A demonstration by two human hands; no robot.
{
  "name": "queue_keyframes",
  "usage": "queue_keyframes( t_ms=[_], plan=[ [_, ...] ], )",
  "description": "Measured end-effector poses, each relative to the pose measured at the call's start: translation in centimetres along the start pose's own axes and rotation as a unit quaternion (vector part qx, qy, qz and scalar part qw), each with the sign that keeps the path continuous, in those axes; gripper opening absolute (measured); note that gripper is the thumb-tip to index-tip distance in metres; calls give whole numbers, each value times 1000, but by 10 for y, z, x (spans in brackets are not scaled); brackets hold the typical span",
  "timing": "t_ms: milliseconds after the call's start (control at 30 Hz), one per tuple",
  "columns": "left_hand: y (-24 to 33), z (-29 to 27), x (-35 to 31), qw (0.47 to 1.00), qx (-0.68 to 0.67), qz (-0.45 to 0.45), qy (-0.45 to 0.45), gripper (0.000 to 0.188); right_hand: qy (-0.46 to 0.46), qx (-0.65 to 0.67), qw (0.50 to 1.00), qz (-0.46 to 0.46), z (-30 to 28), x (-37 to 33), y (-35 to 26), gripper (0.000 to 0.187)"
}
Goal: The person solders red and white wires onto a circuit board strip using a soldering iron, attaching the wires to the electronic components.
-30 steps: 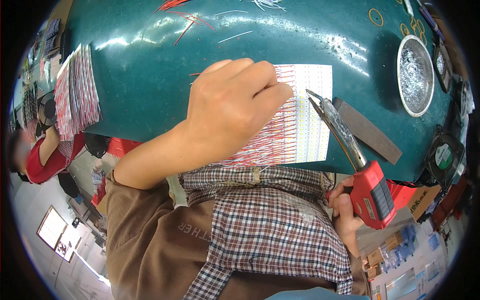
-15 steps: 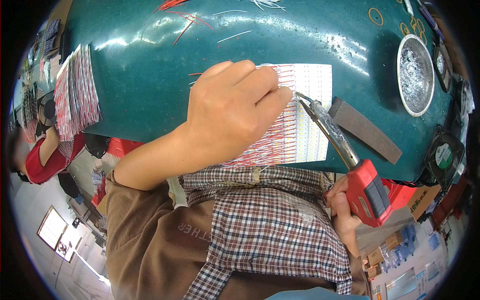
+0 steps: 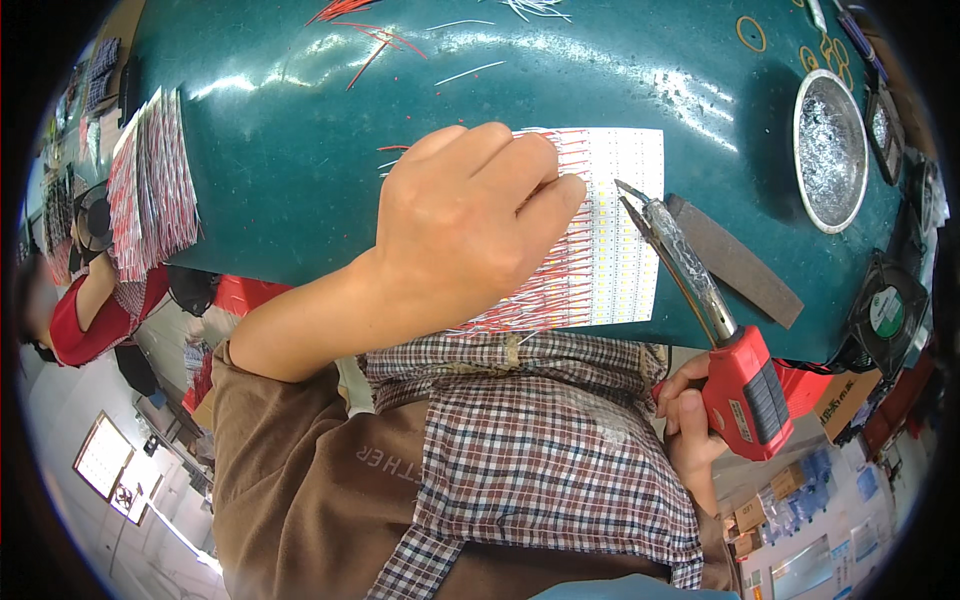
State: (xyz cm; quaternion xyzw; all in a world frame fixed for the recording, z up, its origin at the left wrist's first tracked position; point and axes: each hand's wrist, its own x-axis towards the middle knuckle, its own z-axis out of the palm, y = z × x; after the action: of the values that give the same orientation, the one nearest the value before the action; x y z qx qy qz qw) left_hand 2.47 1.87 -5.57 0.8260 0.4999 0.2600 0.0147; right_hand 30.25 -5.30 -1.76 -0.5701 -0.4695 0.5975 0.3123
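My left hand (image 3: 465,205) lies over the upper left of a white LED circuit board panel (image 3: 625,270), its fingers bent and pinched together near the wire joints. What the fingertips hold is hidden under the hand. Rows of red and white wires (image 3: 535,300) run leftward from the panel, and a few wire ends poke out beyond my knuckles. In my right hand (image 3: 690,420), fingers wrapped round its red handle, is a soldering iron (image 3: 690,270) with a thin tube beside its metal shaft. The iron's tip is over the panel, a little right of my left fingers.
A grey-brown block (image 3: 735,262) lies right of the panel on the green table (image 3: 290,170). Farther right stand a metal bowl (image 3: 830,150) with silvery bits and a black fan (image 3: 888,310). Loose wires (image 3: 380,40) lie at the back, wire bundles (image 3: 155,190) at left near another person (image 3: 95,310).
The soldering iron has moved slightly right with my right hand, its tip now farther from my left fingers. My left hand has stayed almost in place.
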Motion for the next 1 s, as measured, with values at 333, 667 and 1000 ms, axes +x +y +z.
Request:
queue_keyframes(
  t_ms=[333, 667, 1000],
  plan=[
    [7, -2, -2, 1000, -20, -14, 13, 28, 13, 10, 1000, 7, -2, -6, 3, 30],
    [4, 3, -5, 999, -25, -15, 32, 27, -6, -16, 999, 29, -2, -1, 0, 22],
    [6, 3, -5, 999, -19, -36, 6, 26, -11, -1, 1000, 20, 1, 3, -2, 21]
  ],
)
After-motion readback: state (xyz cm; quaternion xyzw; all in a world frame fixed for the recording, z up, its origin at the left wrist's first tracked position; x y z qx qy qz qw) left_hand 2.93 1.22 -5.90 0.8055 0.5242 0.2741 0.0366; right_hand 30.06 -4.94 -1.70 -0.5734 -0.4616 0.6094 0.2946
